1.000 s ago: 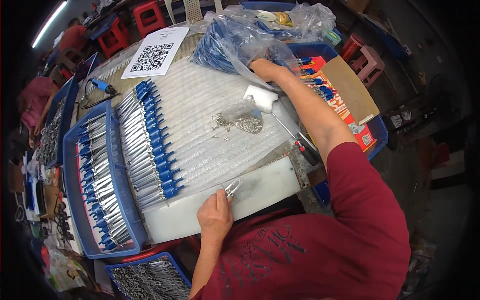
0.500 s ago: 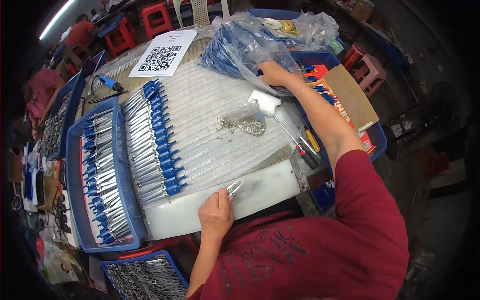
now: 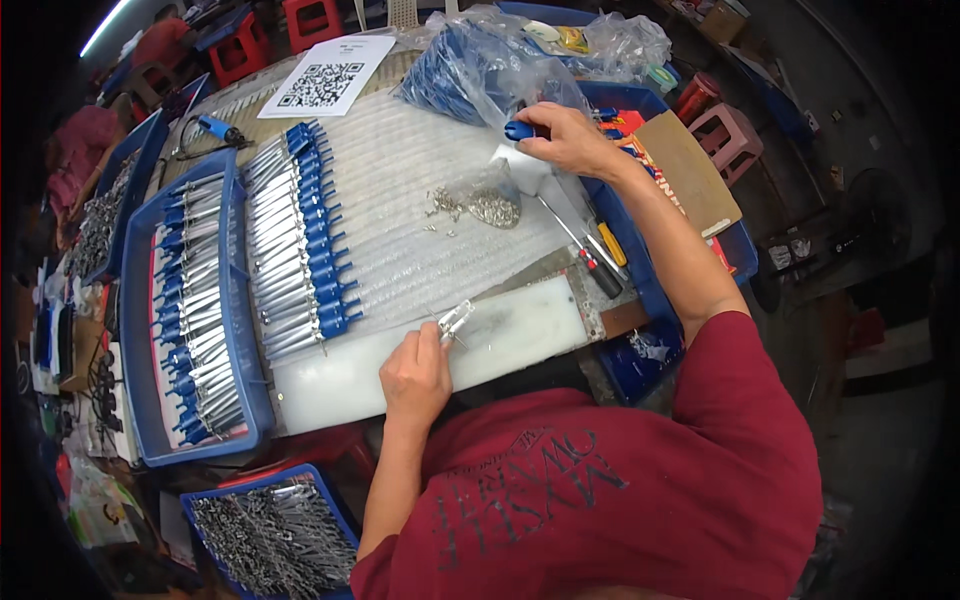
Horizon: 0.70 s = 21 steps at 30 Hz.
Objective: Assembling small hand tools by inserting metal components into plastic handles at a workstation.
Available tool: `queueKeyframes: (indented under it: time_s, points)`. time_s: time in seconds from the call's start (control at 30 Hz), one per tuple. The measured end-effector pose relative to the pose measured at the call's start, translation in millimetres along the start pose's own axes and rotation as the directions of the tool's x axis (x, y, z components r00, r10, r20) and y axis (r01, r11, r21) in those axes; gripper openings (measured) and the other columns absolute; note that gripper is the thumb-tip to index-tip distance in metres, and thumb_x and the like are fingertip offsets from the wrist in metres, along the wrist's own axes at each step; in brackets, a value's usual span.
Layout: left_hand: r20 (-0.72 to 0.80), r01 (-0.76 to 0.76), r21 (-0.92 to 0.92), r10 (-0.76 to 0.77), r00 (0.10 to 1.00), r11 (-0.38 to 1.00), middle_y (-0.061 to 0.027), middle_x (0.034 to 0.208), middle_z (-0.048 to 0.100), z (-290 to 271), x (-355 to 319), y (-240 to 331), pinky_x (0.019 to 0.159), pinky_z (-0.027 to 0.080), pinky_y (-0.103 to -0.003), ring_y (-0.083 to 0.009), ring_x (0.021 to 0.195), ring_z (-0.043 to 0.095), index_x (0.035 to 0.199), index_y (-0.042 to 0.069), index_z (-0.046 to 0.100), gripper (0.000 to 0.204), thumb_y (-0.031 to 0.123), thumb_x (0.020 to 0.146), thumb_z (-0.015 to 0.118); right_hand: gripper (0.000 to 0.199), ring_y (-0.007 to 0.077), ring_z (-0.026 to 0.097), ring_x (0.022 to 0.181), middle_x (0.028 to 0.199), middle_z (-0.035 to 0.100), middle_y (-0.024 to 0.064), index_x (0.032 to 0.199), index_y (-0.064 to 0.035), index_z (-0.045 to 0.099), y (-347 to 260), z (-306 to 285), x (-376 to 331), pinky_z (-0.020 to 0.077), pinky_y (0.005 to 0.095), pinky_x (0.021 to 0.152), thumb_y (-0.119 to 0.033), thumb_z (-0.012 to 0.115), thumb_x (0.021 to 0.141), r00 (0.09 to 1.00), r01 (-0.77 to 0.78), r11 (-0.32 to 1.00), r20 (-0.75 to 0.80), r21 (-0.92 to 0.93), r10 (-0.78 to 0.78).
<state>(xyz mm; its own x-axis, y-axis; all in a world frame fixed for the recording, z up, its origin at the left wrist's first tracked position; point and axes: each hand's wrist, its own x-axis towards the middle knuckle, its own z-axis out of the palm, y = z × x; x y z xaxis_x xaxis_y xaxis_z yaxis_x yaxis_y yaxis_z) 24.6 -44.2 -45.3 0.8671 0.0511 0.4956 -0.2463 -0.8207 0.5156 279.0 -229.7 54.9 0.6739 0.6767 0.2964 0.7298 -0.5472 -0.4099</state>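
Over the white board at the table's front edge, my left hand is closed on a small silver metal part with a thin rod or wire. My right hand is raised above the table, its thumb and fingers pinching a blue plastic piece. Just behind it lies a clear plastic bag full of blue pieces. Below that hand are a white block-shaped thing and a pile of small silver screws or pins, partly on clear plastic.
A row of silver rods with blue ends lies left of centre, beside a blue tray of similar ones. Two screwdrivers lie at the right. A lower bin holds metal parts. A printed sheet lies at the back.
My right hand has come out of the plastic bag toward me, now with a blue plastic piece in its fingers. My left hand still holds the metal part. The whole view has shifted slightly.
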Motion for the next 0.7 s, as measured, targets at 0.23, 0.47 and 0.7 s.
queueKeyframes:
  time_s: [0.23,0.47,0.7]
  points:
    - [-0.063,-0.030,-0.005,0.030,0.998,1.000,-0.0109,0.066,0.046,-6.7,-0.4,3.2,0.048,0.040,-0.035,-0.0277,0.054,0.049,0.092,0.002,0.050,0.026,0.004,0.068,0.060,0.029,0.0189,0.053,0.072,0.082,0.055,0.0089,0.096,-0.0004,0.054,-66.5,5.0,-49.9,0.0423,0.0268,0.063,-0.010,0.062,0.069,0.973,0.215,0.971,0.062,0.105,-0.222]
    - [-0.107,-0.058,0.006,0.058,0.993,0.998,-0.0103,0.066,0.046,-22.3,3.2,14.7,0.047,0.039,-0.034,-0.0266,0.054,0.049,0.092,0.002,0.050,0.025,0.004,0.069,0.059,0.033,0.0147,0.052,0.071,0.084,0.055,0.0064,0.099,-0.0027,0.054,-90.3,19.2,-87.4,0.0427,0.0241,0.064,-0.010,0.066,0.068,0.989,0.071,0.963,0.107,0.259,-0.102]
    - [-0.077,-0.081,0.051,0.084,0.993,0.995,-0.0083,0.063,0.045,-28.1,-0.6,23.3,0.044,0.039,-0.034,-0.0242,0.051,0.048,0.090,0.003,0.050,0.023,0.007,0.070,0.059,0.026,0.0064,0.049,0.068,0.077,0.055,0.0004,0.096,0.0010,0.057,-99.4,42.7,-117.9,0.0407,0.0189,0.061,-0.019,0.056,0.081,0.961,-0.260,0.663,0.255,0.702,0.107]
